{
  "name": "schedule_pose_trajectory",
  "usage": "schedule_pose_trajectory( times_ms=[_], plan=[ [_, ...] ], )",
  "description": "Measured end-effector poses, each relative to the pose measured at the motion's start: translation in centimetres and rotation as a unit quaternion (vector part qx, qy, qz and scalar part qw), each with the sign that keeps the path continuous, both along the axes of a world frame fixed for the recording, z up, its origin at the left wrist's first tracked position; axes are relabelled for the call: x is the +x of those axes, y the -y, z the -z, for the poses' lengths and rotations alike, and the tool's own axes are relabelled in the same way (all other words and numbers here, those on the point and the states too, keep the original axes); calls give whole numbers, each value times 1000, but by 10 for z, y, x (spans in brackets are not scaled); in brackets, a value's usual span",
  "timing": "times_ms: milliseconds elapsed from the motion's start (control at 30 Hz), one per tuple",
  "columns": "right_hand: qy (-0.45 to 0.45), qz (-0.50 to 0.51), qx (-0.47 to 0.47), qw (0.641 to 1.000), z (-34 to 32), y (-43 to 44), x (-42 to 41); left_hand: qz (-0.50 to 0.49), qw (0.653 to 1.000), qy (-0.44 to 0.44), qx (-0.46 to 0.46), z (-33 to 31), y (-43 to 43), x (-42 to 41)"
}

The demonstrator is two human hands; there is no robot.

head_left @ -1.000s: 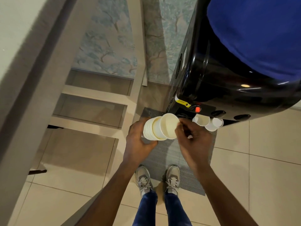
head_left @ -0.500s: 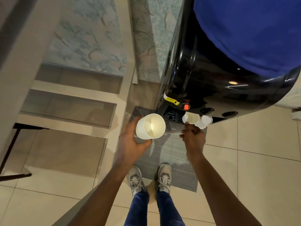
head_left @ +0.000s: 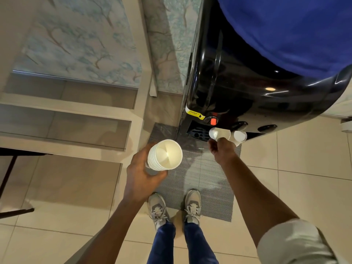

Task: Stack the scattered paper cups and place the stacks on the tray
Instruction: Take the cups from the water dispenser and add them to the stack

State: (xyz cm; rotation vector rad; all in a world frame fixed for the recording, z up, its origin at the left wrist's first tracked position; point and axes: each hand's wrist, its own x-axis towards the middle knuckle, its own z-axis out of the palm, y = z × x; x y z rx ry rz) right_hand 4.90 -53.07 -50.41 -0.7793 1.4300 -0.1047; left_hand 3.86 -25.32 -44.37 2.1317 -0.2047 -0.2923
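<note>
The left hand (head_left: 142,173) is gripping a stack of cups (head_left: 164,155), mouth up, above the mat (head_left: 209,187). The right hand (head_left: 222,150) is pinching a cup (head_left: 219,133) at the dispenser (head_left: 247,88) ledge, touching a second cup (head_left: 239,137) beside it.

Water dispenser (head_left: 238,73) body: glossy black plastic, reflective. Below it, grey mat (head_left: 205,180), coarse woven texture. Paper cups (head_left: 165,154) beside it were matt off-white. Floor tiles (head_left: 304,178) smooth, satin beige.
</note>
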Motion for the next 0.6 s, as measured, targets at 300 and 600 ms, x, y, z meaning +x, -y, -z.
schedule_pose_trajectory(
  times_ms=[300,600],
  plan=[
    [27,-96,-128,987,-62,-56,-54,-12,1000,-6,8,-10,2,13],
    [238,-179,-209,932,-161,-102,-55,-7,1000,0,3,-17,7,24]
  ],
)
